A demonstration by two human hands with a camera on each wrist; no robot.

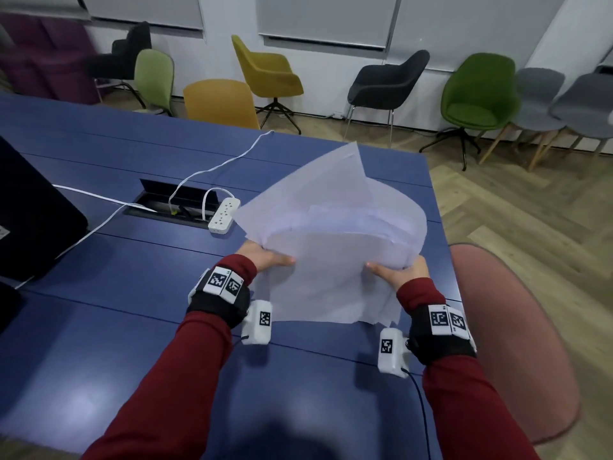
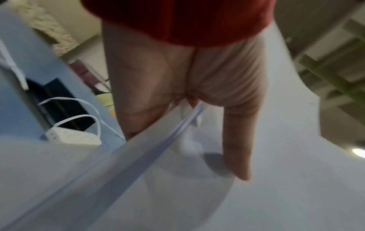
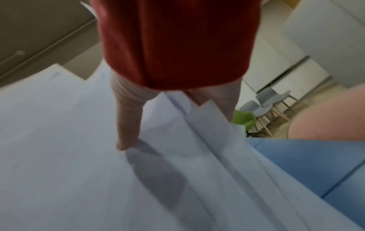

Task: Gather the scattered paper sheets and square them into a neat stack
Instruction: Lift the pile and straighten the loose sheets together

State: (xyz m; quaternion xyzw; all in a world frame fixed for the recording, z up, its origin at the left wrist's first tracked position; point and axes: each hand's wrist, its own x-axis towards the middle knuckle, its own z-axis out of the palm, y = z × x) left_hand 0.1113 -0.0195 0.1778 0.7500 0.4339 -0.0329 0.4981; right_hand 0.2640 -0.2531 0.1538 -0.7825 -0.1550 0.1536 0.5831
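Observation:
A loose bundle of white paper sheets (image 1: 331,247) is held up above the blue table (image 1: 132,293), its edges uneven and its far corners fanned out and curling. My left hand (image 1: 265,258) grips the bundle's left side, thumb on top and fingers hidden beneath. My right hand (image 1: 401,272) grips the right side the same way. In the left wrist view the left thumb (image 2: 237,148) presses on the top paper sheet (image 2: 276,195). In the right wrist view the right thumb (image 3: 128,125) lies on the paper sheets (image 3: 59,156), whose staggered edges show beside it.
A white power strip (image 1: 224,215) with its cable lies by the cable hatch (image 1: 172,207) at the table's middle. A black object (image 1: 30,214) sits at the left edge. A pink chair (image 1: 517,343) stands right of the table. Several chairs line the far wall.

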